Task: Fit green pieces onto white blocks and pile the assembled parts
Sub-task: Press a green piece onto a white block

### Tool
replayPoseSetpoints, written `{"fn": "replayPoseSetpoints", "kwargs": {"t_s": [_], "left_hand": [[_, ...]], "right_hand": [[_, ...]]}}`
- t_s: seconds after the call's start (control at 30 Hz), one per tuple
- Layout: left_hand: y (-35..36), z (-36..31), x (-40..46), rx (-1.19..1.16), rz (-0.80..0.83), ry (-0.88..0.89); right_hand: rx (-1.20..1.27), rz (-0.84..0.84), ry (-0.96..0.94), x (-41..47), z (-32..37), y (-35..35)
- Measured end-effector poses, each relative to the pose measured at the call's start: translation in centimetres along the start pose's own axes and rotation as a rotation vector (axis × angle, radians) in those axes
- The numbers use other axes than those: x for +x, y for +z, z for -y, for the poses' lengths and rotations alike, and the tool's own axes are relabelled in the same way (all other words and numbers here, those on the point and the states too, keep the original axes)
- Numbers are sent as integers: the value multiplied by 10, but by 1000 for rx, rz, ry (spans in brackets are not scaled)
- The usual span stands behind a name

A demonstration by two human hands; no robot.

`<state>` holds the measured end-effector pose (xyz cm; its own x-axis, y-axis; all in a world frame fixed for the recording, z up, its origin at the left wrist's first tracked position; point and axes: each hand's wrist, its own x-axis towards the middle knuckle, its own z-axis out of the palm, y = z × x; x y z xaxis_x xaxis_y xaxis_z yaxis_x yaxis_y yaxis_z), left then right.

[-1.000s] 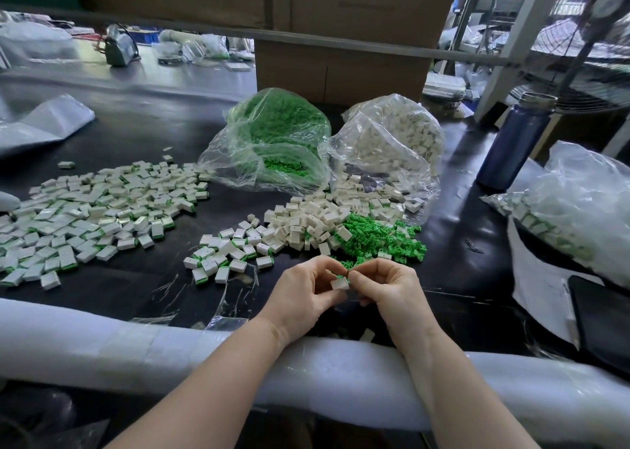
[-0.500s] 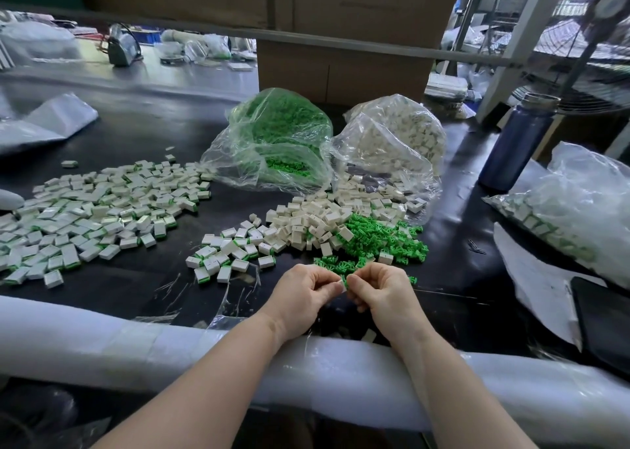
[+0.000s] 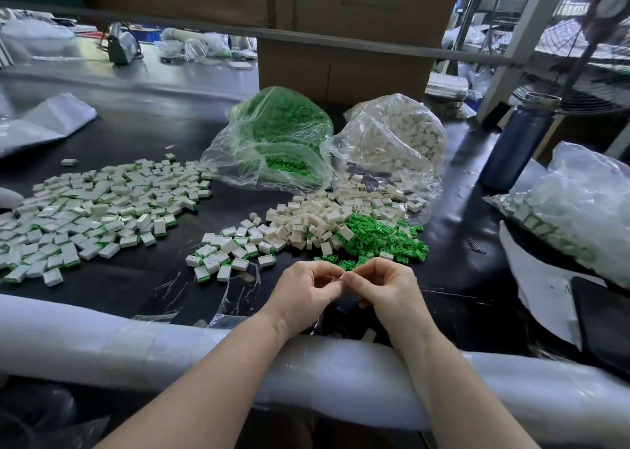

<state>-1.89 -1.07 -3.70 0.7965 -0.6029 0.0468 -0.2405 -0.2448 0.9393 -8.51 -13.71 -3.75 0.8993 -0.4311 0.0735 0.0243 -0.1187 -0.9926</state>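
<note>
My left hand (image 3: 306, 291) and my right hand (image 3: 385, 288) meet fingertip to fingertip just above the black table's near edge, fingers curled round a small white block (image 3: 342, 275) that is almost hidden between them. Just beyond my hands lies a heap of loose green pieces (image 3: 378, 237). A heap of loose white blocks (image 3: 317, 216) borders it on the left. A small group of assembled parts (image 3: 225, 254) lies left of my hands, and a large spread of assembled parts (image 3: 102, 210) covers the table's left side.
A clear bag of green pieces (image 3: 279, 141) and a clear bag of white blocks (image 3: 399, 138) sit behind the heaps. A blue bottle (image 3: 518, 141) stands at the right, with another bag of parts (image 3: 572, 210) beside it. A white foam roll (image 3: 136, 343) pads the near edge.
The white block with green, plainly visible between my fingertips a second ago, is now nearly covered as both hands closed together and shifted slightly toward the heap.
</note>
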Motion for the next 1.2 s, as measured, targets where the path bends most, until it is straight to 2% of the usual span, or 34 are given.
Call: {"fn": "replayPoseSetpoints", "kwargs": {"t_s": [0.17,0.33,0.6,0.8,1.2], "left_hand": [[-1,1,0,38,-8,-4],[-1,0,1,-66,-28,-1],[-1,-1,1,-118,34,58],[-1,0,0,-37,79,85],[1,-1,0,-46,132,81]], "right_hand": [[6,51,-16,-2,2,0],[38,-10,-31,-1,0,0],[-5,196,-4,-1,2,4],[49,213,34,0,0,1],[0,218,35,0,-2,0]]}}
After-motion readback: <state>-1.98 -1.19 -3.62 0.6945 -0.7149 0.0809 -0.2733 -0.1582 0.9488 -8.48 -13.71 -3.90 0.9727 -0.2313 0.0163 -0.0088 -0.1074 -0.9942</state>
